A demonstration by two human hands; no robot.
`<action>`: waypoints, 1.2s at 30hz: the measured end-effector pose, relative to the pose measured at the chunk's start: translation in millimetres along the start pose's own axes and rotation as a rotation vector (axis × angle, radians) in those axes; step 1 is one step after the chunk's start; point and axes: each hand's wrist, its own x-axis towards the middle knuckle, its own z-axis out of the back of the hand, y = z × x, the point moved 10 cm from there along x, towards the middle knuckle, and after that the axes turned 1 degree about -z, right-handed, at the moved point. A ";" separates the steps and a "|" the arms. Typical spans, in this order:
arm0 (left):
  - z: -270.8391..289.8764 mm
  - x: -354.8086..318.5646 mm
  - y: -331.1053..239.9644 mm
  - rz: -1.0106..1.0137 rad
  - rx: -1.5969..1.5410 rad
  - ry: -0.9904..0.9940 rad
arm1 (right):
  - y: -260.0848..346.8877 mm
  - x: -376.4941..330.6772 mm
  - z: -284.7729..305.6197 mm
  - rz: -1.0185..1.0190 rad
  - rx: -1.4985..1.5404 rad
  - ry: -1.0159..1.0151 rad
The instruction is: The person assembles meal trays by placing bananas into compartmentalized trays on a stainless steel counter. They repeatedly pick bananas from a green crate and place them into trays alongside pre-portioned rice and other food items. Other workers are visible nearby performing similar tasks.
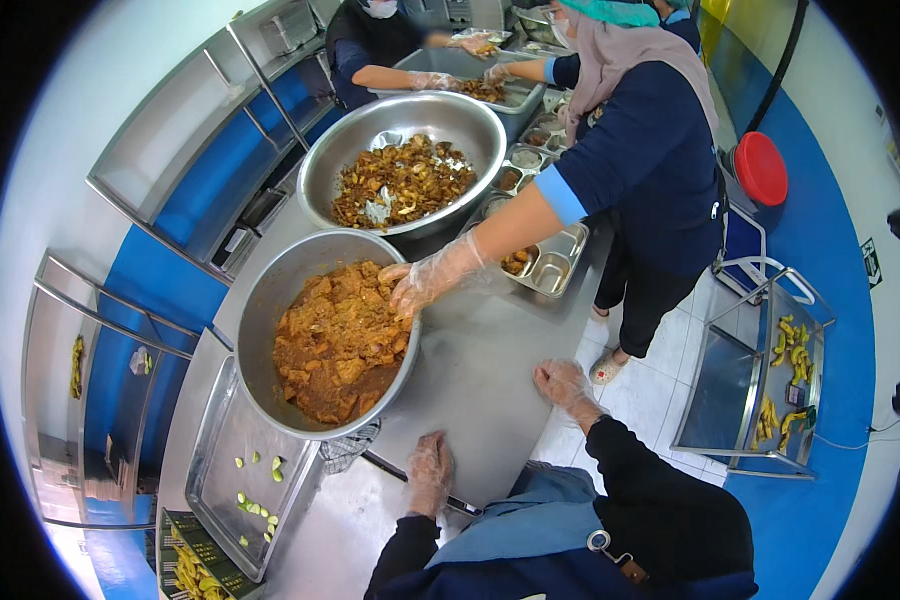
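My left hand (429,474), in a clear plastic glove, rests on the front edge of the steel table (475,400) with nothing visible in it. My right hand (567,388), gloved too, lies at the table's right edge, fingers loosely extended and holding nothing. Ahead of my left hand stands a big metal basin (260,385) of reddish-brown saucy food (335,345). A co-worker's gloved hand (425,285) reaches into its right side. Behind it, a wider steel bowl (320,160) holds browned food pieces (410,180).
Compartment trays (555,272) line the table's right side. Two co-workers work over a grey tub (520,100) at the back. A shallow metal tray (225,455) with green slices lies at left, beside a crate (205,550) of yellow fruit. A trolley (735,370) with bananas stands at right.
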 end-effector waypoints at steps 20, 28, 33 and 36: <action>-6.0 7.6 5.8 0.028 0.176 -0.031 | -107.5 129.3 54.0 -0.396 0.098 -0.475; -7.1 13.6 6.8 0.114 0.169 0.138 | -111.3 202.4 65.2 -0.433 -0.322 0.078; -12.8 12.9 16.4 0.128 0.157 0.128 | 127.1 246.4 22.5 0.839 -0.129 0.273; -17.8 10.8 20.8 0.137 0.199 0.132 | 220.3 220.6 -24.4 1.333 -0.122 0.355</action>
